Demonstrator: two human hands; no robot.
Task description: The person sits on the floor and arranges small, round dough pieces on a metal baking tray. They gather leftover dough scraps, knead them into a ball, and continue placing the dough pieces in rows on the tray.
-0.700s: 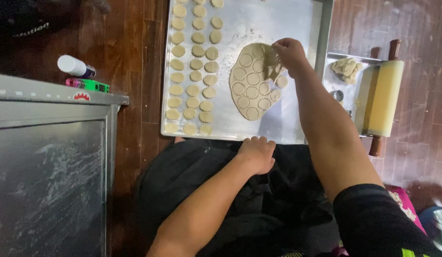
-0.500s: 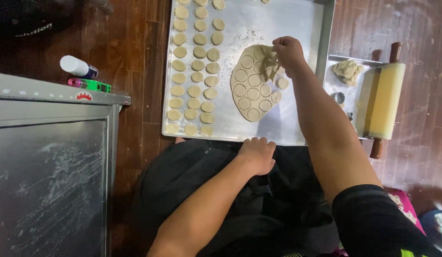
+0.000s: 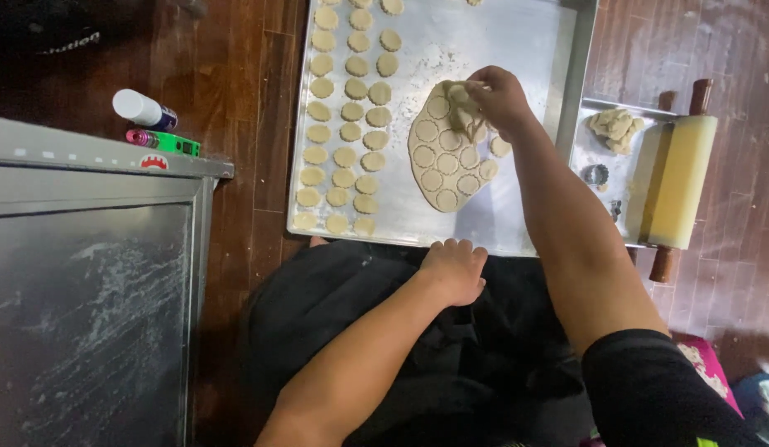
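Right hand (image 3: 499,98) has its fingers pinched on a dough scrap (image 3: 461,112), lifting it off the cut dough sheet (image 3: 447,157) right under them. Left hand (image 3: 455,266) rests loosely curled and empty at the tray (image 3: 525,50) edge. Three rows of rounds (image 3: 345,132) sit left of the fingers, so looks roughly halfway, with the cut circles not yet moved.

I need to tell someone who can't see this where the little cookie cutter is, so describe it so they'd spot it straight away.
Start at the large metal baking tray on the wooden floor, then move to the smaller tray along its right side, where the pale rolling pin rests. The cutter lies there below a lump of dough scraps. It is the only small, scalloped metal ring.
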